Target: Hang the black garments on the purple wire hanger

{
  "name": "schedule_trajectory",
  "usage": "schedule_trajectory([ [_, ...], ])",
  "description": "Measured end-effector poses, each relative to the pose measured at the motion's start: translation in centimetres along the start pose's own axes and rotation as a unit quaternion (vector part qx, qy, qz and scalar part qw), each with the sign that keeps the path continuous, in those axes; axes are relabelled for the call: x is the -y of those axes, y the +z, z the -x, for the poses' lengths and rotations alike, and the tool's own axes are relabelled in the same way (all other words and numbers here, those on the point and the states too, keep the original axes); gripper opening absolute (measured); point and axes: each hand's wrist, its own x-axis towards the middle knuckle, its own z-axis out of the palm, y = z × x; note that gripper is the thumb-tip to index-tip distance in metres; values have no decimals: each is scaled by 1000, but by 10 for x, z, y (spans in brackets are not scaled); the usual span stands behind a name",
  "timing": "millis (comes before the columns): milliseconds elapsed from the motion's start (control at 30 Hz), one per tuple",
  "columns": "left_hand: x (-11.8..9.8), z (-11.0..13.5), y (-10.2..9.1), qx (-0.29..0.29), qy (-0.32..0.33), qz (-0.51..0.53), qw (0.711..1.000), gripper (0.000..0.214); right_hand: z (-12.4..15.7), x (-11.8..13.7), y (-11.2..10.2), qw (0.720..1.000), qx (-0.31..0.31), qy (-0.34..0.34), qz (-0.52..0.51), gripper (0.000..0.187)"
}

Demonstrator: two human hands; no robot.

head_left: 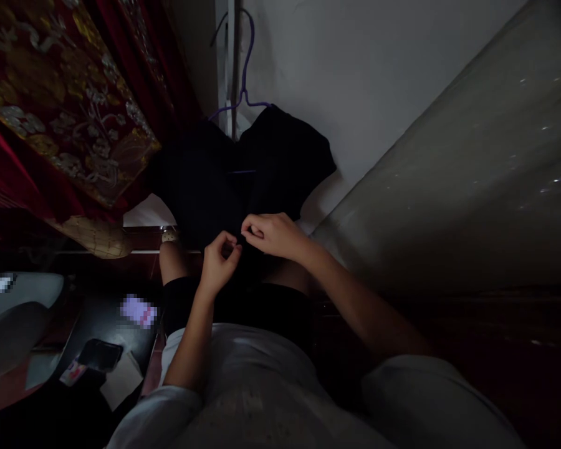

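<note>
Blk garment (285, 156) hangs on a purple hanger (244, 93), hooked at a metal post (231, 56) in front of a pale wall (378, 68); it drops straight ahead of the wearer, btwn the red cloth & the pale sheet. A thin purple bar (242, 172) shows across its neck opening.

Both hands are at the garment's lower front, close tog. but apart. L hand (219, 265): fingers curled, thumb & index tips nearly meeting w/ a small gap; can't tell if they've got cloth, too dark. R hand (278, 236), just R of it & a bit higher: fingers bent in, thumb tucked near index, tips nearly closed over the blk cloth; grip on it can't be made out either.

On L, red cloth (75, 106) w/ gold & silver floral work hangs beside the garment; below it a pale netted bundle (98, 238). On R, a pale sheet (430, 193) w/ shiny specks slants down.

Lower L: dark worktop (81, 324) w/ a pixelated lilac item (139, 310), a blk flat item (100, 355) & pale paper (122, 381) just beside it. Grey chair (14, 337) next to that. Wearer's in a grey top (262, 380) & blk shorts (280, 312).
</note>
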Motion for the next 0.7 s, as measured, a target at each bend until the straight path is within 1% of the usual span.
schedule_trajectory([
  [100,-3,0,-3,-4,4,-14,1000,3,-11,-2,-10,999,-42,-8,12,12],
  [200,-2,3,-1,18,6,-14,1000,5,-30,-11,-31,992,-127,14,4,11],
  [300,-5,10,7,42,-2,-4,999,6,-54,-23,-55,969,-239,41,-47,10],
  [367,-11,15,14,45,-13,-8,999,8,-71,-26,-66,947,-307,36,-81,14],
  [433,-17,19,19,40,-17,-13,999,10,-83,-25,-72,929,-356,21,-102,18],
  [500,-20,22,21,42,-18,-24,999,11,-89,-19,-72,920,-375,8,-113,21],
  [567,-19,22,19,54,-21,-41,997,11,-88,-12,-72,922,-369,2,-118,23],
  [633,-19,16,12,63,-16,-59,996,11,-84,-6,-71,925,-359,6,-126,21],
  [700,-28,3,3,46,20,-63,997,26,-79,-5,-73,922,-357,17,-148,19],
])
